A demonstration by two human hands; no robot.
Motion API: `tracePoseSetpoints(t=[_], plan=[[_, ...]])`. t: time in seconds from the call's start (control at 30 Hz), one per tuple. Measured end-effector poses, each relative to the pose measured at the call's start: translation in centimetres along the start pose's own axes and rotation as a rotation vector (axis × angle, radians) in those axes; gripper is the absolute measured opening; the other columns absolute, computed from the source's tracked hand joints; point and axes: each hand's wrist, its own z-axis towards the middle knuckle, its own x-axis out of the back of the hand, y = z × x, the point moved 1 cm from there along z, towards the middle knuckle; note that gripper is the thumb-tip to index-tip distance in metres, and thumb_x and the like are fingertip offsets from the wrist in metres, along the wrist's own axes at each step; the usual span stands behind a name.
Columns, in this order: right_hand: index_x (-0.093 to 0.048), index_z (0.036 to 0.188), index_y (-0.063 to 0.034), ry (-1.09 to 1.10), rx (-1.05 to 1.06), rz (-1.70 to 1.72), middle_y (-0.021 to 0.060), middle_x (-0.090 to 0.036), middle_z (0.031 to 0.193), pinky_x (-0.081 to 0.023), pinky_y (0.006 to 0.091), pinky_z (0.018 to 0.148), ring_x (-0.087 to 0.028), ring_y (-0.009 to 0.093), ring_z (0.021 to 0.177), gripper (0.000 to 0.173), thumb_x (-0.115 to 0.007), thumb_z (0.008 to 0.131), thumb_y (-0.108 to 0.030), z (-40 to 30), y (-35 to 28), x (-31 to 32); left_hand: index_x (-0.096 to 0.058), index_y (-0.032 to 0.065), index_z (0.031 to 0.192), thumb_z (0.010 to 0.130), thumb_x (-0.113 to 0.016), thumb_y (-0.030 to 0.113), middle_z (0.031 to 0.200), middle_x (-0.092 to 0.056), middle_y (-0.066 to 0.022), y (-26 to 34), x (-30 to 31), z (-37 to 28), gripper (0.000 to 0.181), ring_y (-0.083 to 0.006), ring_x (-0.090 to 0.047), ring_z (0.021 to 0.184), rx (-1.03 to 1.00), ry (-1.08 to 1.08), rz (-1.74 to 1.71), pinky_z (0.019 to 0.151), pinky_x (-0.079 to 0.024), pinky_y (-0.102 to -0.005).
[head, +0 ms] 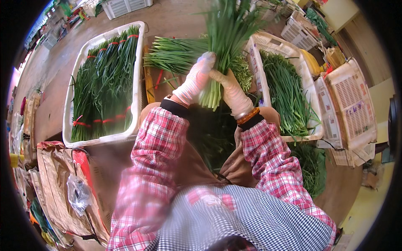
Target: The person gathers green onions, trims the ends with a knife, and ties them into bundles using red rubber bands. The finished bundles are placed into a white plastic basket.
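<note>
My left hand (198,77) and my right hand (233,91), both in thin pale gloves, grip a thick bunch of Chinese chives (224,47) by its pale lower stems. The leaves point away from me and the stem ends hang between my wrists. No tie is visible on this bunch. Beyond my left hand lie piles of loose chives (176,53) on their side. At my left a white plastic crate (139,78) holds chive bundles tied with red bands. A second white crate (265,83) at my right holds chives without visible ties.
An orange-brown strip (148,75) borders the left crate. Empty-looking crates (351,103) lean at the far right, and another crate (125,8) stands at the back. A brown sack (59,188) lies at lower left. More greens (304,169) rest below the right crate.
</note>
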Motion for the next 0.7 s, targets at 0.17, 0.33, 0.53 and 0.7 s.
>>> tracePoseSetpoints(t=[0.17, 0.33, 0.53, 0.7], plan=[[-0.054, 0.118, -0.0045, 0.099, 0.000, 0.172, 0.0015, -0.059, 0.107, -0.046, 0.0294, 0.084, -0.057, 0.013, 0.095, 0.045, -0.071, 0.078, -0.018, -1.2, 0.4, 0.4, -0.041, -0.0034, 0.131, 0.092, -0.041, 0.048, 0.123, -0.047, -0.0273, 0.9, -1.0, 0.0, 0.064, -0.0425, -0.043, 0.117, -0.355, -0.069, 0.820, 0.100, -0.034, -0.0414], [-0.060, 0.108, -0.0035, 0.148, 0.000, 0.107, 0.0024, -0.063, 0.095, -0.049, 0.0276, 0.076, -0.060, 0.013, 0.085, 0.033, -0.070, 0.078, -0.015, -0.7, -0.9, 1.2, -0.012, -0.0036, 0.143, 0.075, -0.076, 0.037, 0.135, -0.042, -0.0284, 1.3, -1.7, -1.8, 0.102, -0.0303, -0.041, 0.129, -0.044, -0.101, 0.501, 0.105, -0.034, -0.0355], [-0.061, 0.104, -0.0031, 0.265, 0.100, 0.176, 0.0048, -0.066, 0.094, -0.049, 0.0275, 0.079, -0.062, 0.014, 0.085, 0.030, -0.072, 0.078, -0.014, -1.0, -0.4, 2.1, -0.014, 0.0081, 0.145, 0.070, -0.081, 0.013, 0.128, -0.046, -0.0110, 0.0, -3.1, -3.3, 0.101, -0.0187, -0.045, 0.117, -0.031, -0.149, 0.573, 0.100, -0.038, -0.0321], [-0.059, 0.111, -0.0011, 0.250, 0.154, 0.202, 0.0066, -0.064, 0.101, -0.046, 0.0302, 0.089, -0.060, 0.016, 0.097, 0.037, -0.071, 0.079, -0.015, -1.5, -1.0, 1.5, -0.015, 0.0090, 0.146, 0.068, -0.078, 0.003, 0.127, -0.048, -0.0098, -1.3, -3.0, -2.3, 0.100, -0.0171, -0.046, 0.114, 0.015, -0.214, 0.469, 0.097, -0.040, -0.0321]])
